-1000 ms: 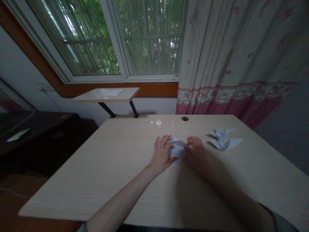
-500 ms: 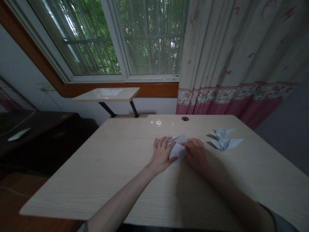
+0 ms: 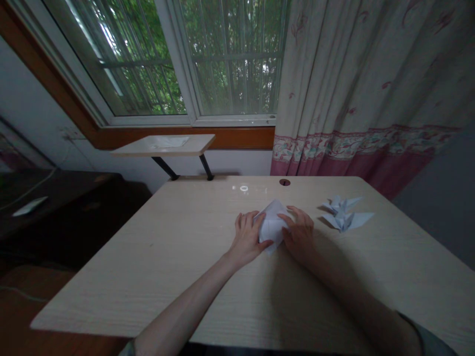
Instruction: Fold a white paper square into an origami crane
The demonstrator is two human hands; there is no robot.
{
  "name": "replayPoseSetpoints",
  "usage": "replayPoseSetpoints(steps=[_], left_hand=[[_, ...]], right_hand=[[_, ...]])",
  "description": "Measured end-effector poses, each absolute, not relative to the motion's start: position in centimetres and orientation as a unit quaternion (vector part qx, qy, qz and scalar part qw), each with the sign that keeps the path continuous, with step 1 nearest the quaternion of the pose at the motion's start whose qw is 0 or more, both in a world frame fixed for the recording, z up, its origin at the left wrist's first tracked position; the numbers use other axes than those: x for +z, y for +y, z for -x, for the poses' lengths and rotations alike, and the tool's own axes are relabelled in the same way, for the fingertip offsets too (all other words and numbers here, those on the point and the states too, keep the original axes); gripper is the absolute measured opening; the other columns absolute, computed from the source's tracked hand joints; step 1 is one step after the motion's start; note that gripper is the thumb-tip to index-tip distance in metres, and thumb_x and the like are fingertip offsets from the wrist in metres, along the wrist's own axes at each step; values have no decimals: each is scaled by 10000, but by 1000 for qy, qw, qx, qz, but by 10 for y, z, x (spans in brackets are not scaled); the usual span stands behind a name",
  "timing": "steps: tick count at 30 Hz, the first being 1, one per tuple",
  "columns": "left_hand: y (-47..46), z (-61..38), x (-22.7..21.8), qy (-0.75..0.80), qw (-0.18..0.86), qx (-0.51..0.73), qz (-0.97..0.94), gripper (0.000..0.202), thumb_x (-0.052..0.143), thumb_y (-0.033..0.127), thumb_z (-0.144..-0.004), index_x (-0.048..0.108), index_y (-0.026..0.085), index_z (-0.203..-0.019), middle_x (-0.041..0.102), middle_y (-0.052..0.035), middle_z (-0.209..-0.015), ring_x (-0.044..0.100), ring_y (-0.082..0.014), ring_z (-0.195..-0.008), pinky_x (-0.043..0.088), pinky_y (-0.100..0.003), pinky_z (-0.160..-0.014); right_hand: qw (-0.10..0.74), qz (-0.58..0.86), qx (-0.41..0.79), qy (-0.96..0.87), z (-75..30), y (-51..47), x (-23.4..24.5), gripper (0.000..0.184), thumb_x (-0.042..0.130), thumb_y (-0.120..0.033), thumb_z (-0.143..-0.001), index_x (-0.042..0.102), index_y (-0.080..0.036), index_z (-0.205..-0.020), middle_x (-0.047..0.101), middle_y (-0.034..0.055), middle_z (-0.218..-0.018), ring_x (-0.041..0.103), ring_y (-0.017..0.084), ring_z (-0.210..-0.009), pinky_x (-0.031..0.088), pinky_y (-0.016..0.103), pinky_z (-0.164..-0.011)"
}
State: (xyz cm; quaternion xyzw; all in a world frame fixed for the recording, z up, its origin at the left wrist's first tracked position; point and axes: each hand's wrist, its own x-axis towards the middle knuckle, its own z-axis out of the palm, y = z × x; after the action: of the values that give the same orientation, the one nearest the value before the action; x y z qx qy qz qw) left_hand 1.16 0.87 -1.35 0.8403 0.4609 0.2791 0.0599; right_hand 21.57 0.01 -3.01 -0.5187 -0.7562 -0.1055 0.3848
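While they rest on the bench, the left hand and right hand stay close together, one on each side of a folded white paper that lies between them near the bench's far edge. Fingers cover parts of its edges, hiding some of the folds; the hands seem to press rather than pinch it, though the dim view leaves that uncertain. Two paper cranes overlap just beyond the right hand, and the right forearm lies in shadow.
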Motion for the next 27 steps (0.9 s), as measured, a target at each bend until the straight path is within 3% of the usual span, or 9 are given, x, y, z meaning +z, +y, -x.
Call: replayPoseSetpoints(steps=[5,14,20,23,27], left_hand=[[9,-12,-13,466,71,285,-835,789,820,417,-724,432,243,-1389,458,-148,-1364,420,-351,-1286,286,-599,-1084],[10,-12,-15,466,91,294,-830,826,842,374,-698,423,212,-1391,439,-168,-1389,397,-359,-1307,289,-589,-1084],[10,-11,-14,458,93,303,-830,855,834,361,-708,378,240,-1422,357,-163,-1486,327,-362,-1373,268,-584,-1107],[10,-11,-14,458,91,301,-832,874,836,365,-707,365,239,-1432,327,-166,-1513,298,-362,-1396,256,-578,-1119],[11,-10,-16,460,85,294,-833,875,821,379,-723,344,244,-1444,303,-164,-1530,277,-363,-1411,247,-587,-1123]], right_hand=[[370,531,-127,-752,-218,1,-27,214,480,-162,-897,613,-238,-1047,590,107,-1190,501,301,-1153,364,511,-1002],[359,533,-142,-753,-214,-2,-28,332,481,-157,-889,587,-249,-1190,597,121,-1196,505,309,-1128,341,516,-993],[439,546,-99,-707,-218,2,-22,241,393,-250,-935,566,-222,-1100,559,127,-1178,504,300,-1118,373,488,-948],[455,563,-85,-684,-222,5,-23,190,409,-183,-861,564,-216,-965,573,113,-1097,516,293,-1067,379,473,-931],[406,594,-71,-690,-222,6,-26,194,464,-116,-770,582,-217,-886,582,114,-1077,519,285,-1039,380,447,-919]])
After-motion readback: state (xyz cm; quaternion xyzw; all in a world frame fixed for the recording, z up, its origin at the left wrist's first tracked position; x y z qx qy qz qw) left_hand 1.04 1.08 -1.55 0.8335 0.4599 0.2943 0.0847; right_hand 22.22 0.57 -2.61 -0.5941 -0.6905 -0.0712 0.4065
